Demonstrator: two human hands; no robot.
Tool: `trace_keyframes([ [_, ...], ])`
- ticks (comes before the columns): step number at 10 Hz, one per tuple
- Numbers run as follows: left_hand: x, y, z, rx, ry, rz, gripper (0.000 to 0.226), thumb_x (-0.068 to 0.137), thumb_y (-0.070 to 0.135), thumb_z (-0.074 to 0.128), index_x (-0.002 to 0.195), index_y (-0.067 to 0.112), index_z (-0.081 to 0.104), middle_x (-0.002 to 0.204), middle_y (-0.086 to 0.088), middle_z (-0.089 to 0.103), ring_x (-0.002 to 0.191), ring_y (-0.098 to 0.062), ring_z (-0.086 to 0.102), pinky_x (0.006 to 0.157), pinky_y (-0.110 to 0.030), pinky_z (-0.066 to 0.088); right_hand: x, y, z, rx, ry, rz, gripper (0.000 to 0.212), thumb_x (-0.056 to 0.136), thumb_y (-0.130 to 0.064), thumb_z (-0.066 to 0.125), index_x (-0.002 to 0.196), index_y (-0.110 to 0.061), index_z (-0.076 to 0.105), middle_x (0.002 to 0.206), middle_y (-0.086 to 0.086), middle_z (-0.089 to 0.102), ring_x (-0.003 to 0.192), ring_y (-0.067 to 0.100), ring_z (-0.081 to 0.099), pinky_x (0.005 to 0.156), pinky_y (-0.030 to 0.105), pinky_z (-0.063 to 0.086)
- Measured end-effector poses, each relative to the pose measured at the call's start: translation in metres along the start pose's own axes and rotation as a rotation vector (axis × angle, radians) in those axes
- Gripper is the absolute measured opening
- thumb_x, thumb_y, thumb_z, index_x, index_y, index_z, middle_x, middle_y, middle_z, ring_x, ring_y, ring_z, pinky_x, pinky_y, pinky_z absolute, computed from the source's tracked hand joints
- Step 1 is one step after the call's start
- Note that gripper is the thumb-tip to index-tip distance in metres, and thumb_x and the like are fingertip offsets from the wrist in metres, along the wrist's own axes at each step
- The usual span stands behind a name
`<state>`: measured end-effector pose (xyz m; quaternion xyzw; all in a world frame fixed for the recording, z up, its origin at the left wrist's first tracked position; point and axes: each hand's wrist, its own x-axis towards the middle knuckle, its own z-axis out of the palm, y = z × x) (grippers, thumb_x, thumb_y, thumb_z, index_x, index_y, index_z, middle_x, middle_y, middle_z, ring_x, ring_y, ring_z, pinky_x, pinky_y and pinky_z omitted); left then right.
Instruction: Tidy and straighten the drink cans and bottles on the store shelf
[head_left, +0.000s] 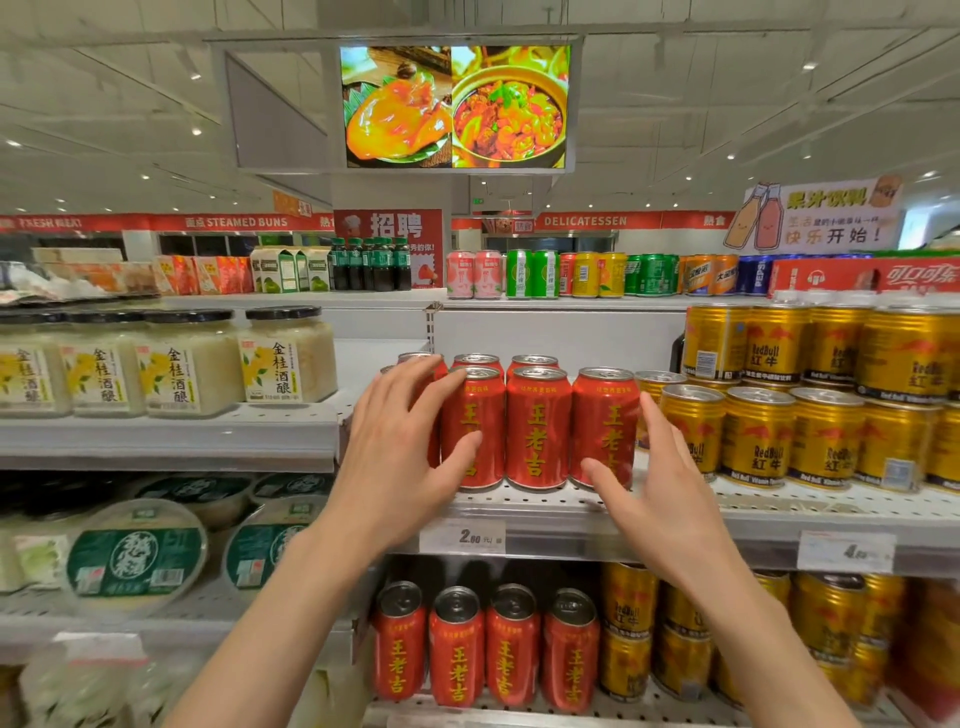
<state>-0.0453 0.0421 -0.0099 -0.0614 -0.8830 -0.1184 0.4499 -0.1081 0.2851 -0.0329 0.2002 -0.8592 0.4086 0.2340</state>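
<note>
From the head camera I see my left hand (400, 447) spread against the left end of a row of red herbal tea cans (538, 428) at the front edge of the middle shelf (571, 506). Its fingers reach round the side of the leftmost front can and the thumb lies across that can's face, so this grip is grasping the cans. My right hand (657, 486) is at the row's right end, fingers straight and released, the thumb touching the lower front of the rightmost red can and the fingers slipped between it and the gold Red Bull cans (758, 434) just beside. More red cans stand upright behind the front three.

On the shelf below stand four more red cans (480, 647), with gold cans to their right. At the left, jars of fermented rice (288, 356) line a neighbouring shelf. A price tag (462, 535) is fixed to the middle shelf's front edge.
</note>
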Motion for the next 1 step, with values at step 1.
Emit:
trace_keyframes([
  [1, -0.0117, 0.0059, -0.0056, -0.055, 0.043, -0.003, 0.059, 0.091, 0.046, 0.060, 0.145, 0.024, 0.050, 0.150, 0.004, 0.046, 0.144, -0.016, 0.037, 0.119, -0.046, 0.034, -0.0110, -0.0034, 0.0022, -0.060, 0.050, -0.015, 0.085, 0.094, -0.046, 0.064, 0.161, -0.027, 0.015, 0.165, -0.004, 0.027, 0.148, 0.016, 0.033, 0.116, 0.038, 0.034],
])
